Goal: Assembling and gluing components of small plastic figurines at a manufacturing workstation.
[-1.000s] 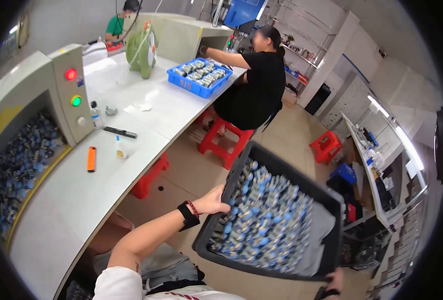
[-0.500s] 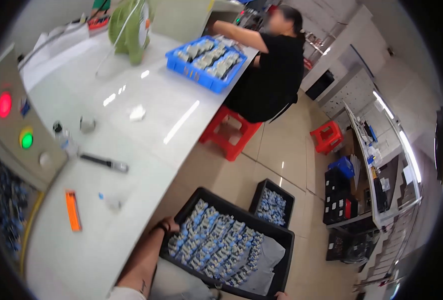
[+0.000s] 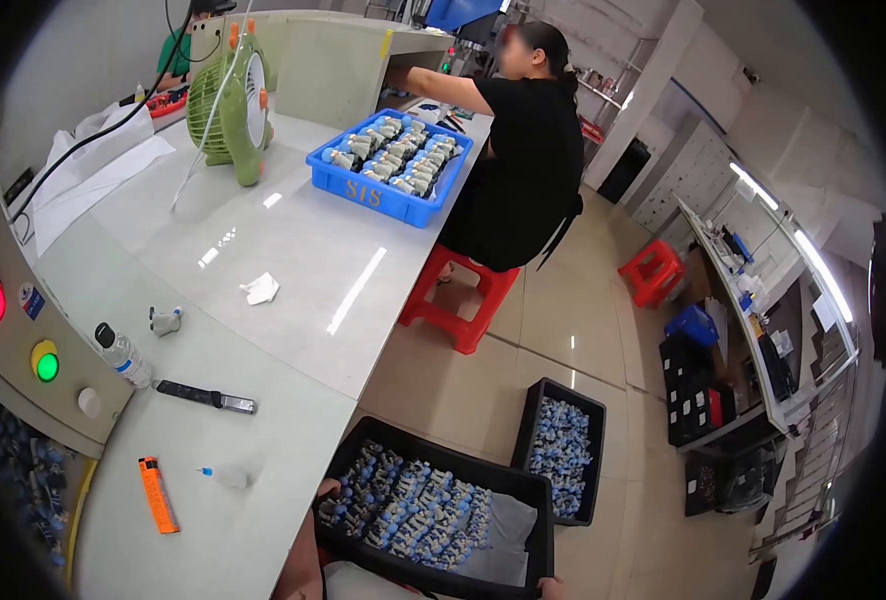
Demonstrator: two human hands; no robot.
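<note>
A large black tray (image 3: 468, 462) lies low in front of me, beside the table's right edge. Rows of small blue, grey and dark figures (image 3: 418, 505) fill most of it, and a thin grey sheet (image 3: 511, 540) shows at its right end. My left hand (image 3: 329, 488) grips the tray's left rim; its fingers are partly hidden by the wall. At the near right corner my right hand (image 3: 551, 588) is closed on the rim, mostly cut off by the picture's lower edge.
A smaller black box (image 3: 593, 450) of similar parts stands on the floor beyond the tray. On the table (image 3: 293, 370) are a blue tray (image 3: 378, 200), a green fan (image 3: 233, 115), a bottle (image 3: 123, 358) and an orange box (image 3: 158, 497). A person (image 3: 538, 150) sits on a red stool (image 3: 463, 300).
The black tray now sits lower and further left in the picture, still in both hands. More of the smaller black box shows. The whole view has shifted.
</note>
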